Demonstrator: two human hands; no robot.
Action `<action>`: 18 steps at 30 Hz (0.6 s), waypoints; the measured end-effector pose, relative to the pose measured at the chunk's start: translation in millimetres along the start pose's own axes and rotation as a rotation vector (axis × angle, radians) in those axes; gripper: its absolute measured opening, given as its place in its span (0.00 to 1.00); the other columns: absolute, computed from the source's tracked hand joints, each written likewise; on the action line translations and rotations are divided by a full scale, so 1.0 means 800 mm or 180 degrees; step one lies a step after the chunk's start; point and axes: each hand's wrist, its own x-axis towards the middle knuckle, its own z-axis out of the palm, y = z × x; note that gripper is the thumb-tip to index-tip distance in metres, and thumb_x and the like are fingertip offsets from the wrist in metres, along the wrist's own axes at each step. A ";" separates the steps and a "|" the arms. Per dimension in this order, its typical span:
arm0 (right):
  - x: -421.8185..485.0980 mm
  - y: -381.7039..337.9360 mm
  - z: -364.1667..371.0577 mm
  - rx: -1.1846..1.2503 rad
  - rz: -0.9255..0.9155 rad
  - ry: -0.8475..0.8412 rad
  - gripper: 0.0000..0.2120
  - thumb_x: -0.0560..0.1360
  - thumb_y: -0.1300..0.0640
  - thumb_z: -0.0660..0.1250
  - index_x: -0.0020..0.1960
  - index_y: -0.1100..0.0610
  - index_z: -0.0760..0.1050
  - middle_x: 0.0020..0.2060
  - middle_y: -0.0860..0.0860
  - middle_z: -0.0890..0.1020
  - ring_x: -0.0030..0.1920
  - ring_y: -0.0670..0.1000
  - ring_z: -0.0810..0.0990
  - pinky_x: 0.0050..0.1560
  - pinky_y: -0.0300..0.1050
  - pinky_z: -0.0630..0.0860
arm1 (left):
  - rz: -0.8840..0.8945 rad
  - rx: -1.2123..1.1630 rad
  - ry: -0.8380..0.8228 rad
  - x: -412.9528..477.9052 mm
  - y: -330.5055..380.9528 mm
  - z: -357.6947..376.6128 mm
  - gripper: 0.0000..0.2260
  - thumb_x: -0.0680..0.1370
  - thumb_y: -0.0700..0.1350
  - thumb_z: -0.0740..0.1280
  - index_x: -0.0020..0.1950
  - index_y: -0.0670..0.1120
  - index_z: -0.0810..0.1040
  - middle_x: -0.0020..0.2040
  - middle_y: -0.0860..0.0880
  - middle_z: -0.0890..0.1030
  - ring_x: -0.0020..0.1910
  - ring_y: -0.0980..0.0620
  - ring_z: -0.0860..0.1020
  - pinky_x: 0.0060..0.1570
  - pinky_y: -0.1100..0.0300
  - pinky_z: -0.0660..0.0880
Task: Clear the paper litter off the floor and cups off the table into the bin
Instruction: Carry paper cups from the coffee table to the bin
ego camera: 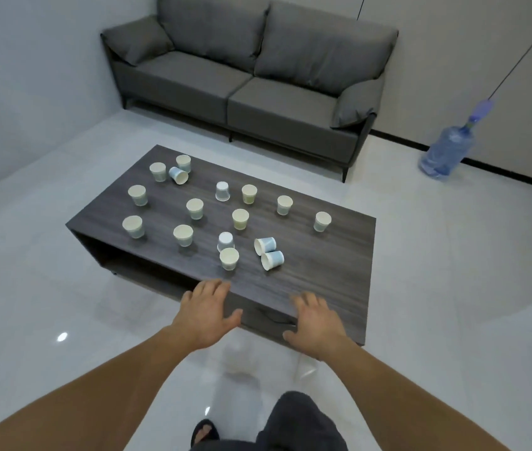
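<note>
Glossy pale floor lying open along table's left, right and near sides. Grey sofa standing by far wall, strip of floor separating it from table's far edge. Dark table carrying all paper cups, scattered well inside its edges; most standing upright, two tipped cups lying touching near front centre. Water jug standing by right wall, well apart. Left hand and right hand hovering over table's near edge, fingers spread, holding nothing; nearest cup sitting just beyond left fingertips.
</note>
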 end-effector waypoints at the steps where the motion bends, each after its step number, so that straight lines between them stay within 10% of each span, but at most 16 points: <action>1: 0.017 0.002 -0.003 0.0011 0.0017 -0.0023 0.36 0.73 0.42 0.66 0.76 0.51 0.56 0.72 0.53 0.62 0.70 0.57 0.62 0.64 0.53 0.70 | -0.0002 -0.0005 -0.0038 0.018 -0.002 -0.003 0.33 0.75 0.65 0.57 0.76 0.52 0.58 0.75 0.51 0.60 0.74 0.50 0.56 0.71 0.47 0.57; 18: 0.392 0.072 0.005 -0.0364 -0.0503 -0.0572 0.29 0.73 0.48 0.65 0.71 0.52 0.61 0.68 0.51 0.66 0.67 0.55 0.66 0.61 0.53 0.70 | -0.0398 -0.0408 -0.0518 0.310 -0.037 0.051 0.32 0.76 0.63 0.58 0.76 0.50 0.58 0.75 0.50 0.60 0.74 0.50 0.57 0.72 0.51 0.57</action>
